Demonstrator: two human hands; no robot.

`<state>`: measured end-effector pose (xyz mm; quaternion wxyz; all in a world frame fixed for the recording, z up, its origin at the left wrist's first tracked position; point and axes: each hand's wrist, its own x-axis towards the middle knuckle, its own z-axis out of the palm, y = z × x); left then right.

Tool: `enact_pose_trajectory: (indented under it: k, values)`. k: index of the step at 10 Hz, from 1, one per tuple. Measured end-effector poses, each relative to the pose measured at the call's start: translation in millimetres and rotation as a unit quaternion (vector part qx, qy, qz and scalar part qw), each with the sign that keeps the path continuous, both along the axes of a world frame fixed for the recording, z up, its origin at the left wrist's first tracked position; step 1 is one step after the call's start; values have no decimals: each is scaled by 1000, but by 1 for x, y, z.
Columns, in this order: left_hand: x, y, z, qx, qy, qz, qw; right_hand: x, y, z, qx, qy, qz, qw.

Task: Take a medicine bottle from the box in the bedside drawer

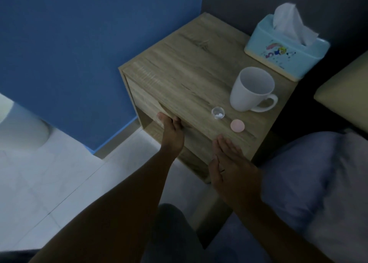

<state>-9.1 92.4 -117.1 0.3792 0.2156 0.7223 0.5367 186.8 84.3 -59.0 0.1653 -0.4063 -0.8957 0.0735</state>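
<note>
A wooden bedside cabinet (185, 63) stands against the blue wall, its drawer front (143, 101) closed. My left hand (172, 129) rests on the cabinet's front edge, fingers curled under the top lip of the drawer. Flat and open, my right hand (229, 163) lies against the near front corner of the cabinet. On the top sit a small clear medicine bottle (218, 113) with white pills inside and, beside it, its pink cap (237, 125). The box and the drawer's inside are hidden.
A white mug (252, 88) and a light-blue tissue box (286, 48) stand on the cabinet's right part. A bed with a grey-blue pillow (310, 173) is at the right. White tiled floor (59, 179) lies to the left.
</note>
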Motion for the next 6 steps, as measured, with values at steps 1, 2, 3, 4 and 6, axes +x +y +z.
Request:
enact_pose_trajectory:
  k: [1,2,3,4,6]
  values:
    - [-4,-5,2,5,5,-15,1000,-1,1,3,-17,3,1,1000]
    - [-8,-17,11,14,29,-58,998,-1,0,3,-35,-16,5,999]
    - [-7,-33,19,-4,79,-110,991,-5,-1,6,-52,-58,-12,997]
    - [-4,-52,43,-45,130,-156,978,-9,-2,13,-75,-91,-25,993]
    - [2,-91,120,-14,259,-212,942,-19,-4,58,-136,-129,-45,981]
